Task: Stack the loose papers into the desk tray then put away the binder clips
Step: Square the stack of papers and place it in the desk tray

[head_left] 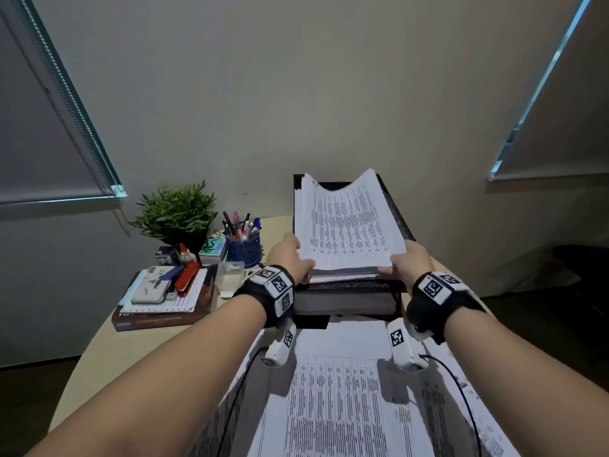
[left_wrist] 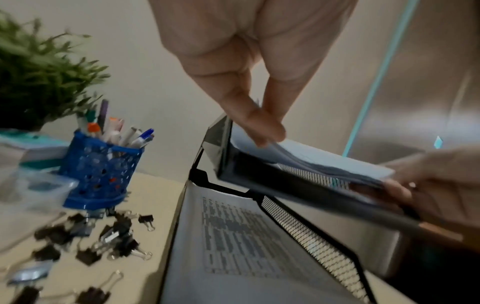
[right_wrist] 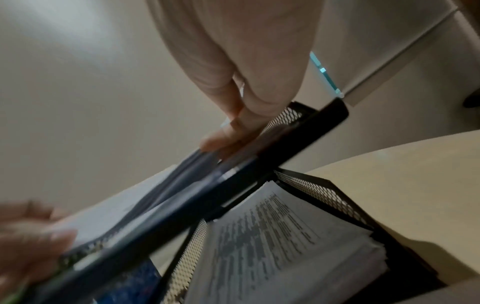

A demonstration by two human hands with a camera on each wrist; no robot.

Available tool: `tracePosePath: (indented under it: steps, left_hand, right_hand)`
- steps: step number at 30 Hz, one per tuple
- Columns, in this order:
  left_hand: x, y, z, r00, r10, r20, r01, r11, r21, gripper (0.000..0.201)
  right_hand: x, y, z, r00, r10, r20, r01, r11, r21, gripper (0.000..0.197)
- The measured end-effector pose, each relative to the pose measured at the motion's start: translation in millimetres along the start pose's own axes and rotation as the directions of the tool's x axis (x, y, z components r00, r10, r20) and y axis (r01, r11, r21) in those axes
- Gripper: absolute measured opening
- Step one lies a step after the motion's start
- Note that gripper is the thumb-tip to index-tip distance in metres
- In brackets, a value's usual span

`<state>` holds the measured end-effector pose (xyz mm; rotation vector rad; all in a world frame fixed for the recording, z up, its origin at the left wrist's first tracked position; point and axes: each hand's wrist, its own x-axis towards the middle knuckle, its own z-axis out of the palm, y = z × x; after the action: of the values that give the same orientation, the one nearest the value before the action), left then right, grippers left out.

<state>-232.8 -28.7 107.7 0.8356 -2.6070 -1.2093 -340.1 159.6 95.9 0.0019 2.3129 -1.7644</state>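
Both hands are at the near edge of a thick sheaf of white printed sheets [head_left: 346,225], which lies in the top tier of a black wire-mesh desk tray [head_left: 395,212] in the centre of the head view. The left hand [head_left: 290,255] holds the sheaf's near left corner, with fingers extended down onto the paper edge in the left wrist view; the right hand [head_left: 412,260] holds the near right corner, its fingers curled round the stack. So each grip is closed on the paper, not spread flat. The far end of the top sheets curls upward, so the sheaf does not look fully settled.

This looks like the paper-stacking step, at the point of seating a bundle in the upper tier. More printed white sheets [head_left: 342,400] lie loose on the pale beige table [head_left: 99,341] in the lower centre of the frame, under the forearms, and the lower tier also carries paper, so this step is not finished.

The next move probably calls for sliding the sheaf fully back, squaring its edges against the tray walls, then letting go and gathering the remaining sheets.

The black binder clips [left_wrist: 114,242] lie scattered on the table at the lower left of the left wrist view, just in front of a blue perforated pen cup [left_wrist: 101,174]. They are untouched as yet.
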Motion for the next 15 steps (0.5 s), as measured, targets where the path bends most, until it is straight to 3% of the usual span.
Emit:
tracePosePath:
  steps: [2,5,8,12,15]
  left_hand:
    - [2.1,-1.2,7.6,0.998,0.062,0.016,-0.064,0.982,0.18,0.031]
    - [4.8,-5.3,15.7,0.992,0.111,0.052,-0.122,0.935,0.333,0.023]
    - [3.8,-11.4,15.4,0.992,0.096,0.085,-0.121,0.916,0.383,0.022]
    - [-10.8,-15.5,9.3,0.987,0.122,0.1,-0.151,0.915,0.375,0.016]
    - [-29.7,-24.2,3.5,0.988,0.146,0.058,-0.156,0.946,0.285,0.033]
  right_hand:
    - [4.9,5.6,1.3,0.999,-0.017,-0.035,0.007,0.965,-0.263,0.022]
    - [8.3,8.2,0.7,0.994,-0.076,-0.079,0.029,0.875,-0.484,0.011]
    - [5.9,4.8,1.1,0.99,-0.129,-0.062,0.053,0.733,-0.679,0.021]
    - [-9.2,-3.0,-4.5,0.99,-0.14,0.022,0.099,0.567,-0.818,0.02]
    - [-27.2,1.1,-9.6,0.984,-0.173,0.05,0.141,0.567,-0.812,0.035]
